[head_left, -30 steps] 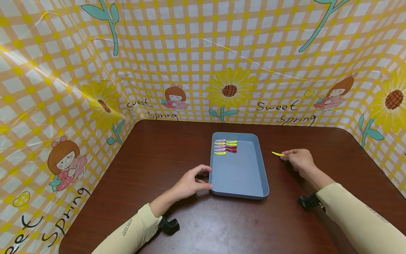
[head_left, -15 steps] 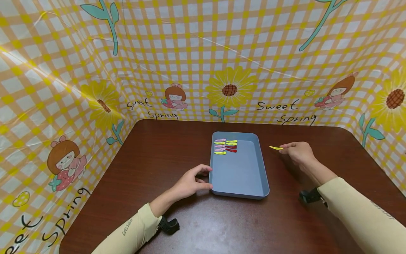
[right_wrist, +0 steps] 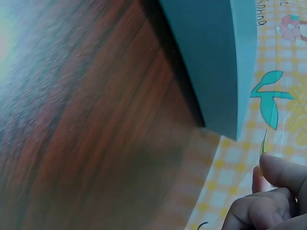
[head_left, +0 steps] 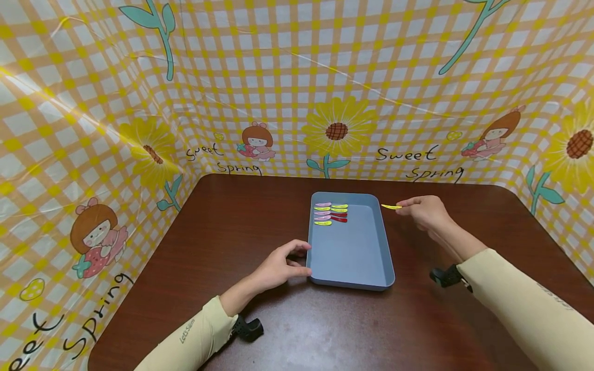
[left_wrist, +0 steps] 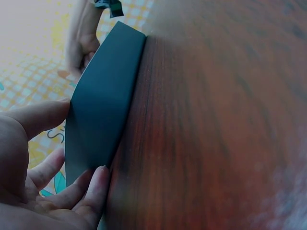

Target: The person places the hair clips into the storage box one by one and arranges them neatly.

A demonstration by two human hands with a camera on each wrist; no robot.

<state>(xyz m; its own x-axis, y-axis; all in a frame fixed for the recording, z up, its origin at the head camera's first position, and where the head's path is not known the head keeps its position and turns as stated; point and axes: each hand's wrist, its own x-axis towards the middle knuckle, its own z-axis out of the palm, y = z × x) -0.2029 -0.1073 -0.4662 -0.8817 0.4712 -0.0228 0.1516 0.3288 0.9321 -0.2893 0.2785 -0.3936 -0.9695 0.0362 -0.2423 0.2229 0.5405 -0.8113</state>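
Observation:
My right hand pinches a yellow snap hair clip between thumb and fingertips, just off the right rim of a grey-blue tray. In the right wrist view, the thin edge of this hair clip sticks out past the thumb. My left hand rests at the tray's left side; the left wrist view has its fingertips against the outer wall. Inside the tray, at its far left, two columns of clips lie flat: pink clips and yellow ones on the left, yellow clips and red clips on the right.
The tray stands on a dark brown wooden table. A yellow-checked, flower-printed cloth walls in the back and both sides. Each wrist carries a black camera mount.
My right hand has moved left and away from me with the yellow hair clip, closer to the tray's far right corner. The left hand and the tray have stayed put.

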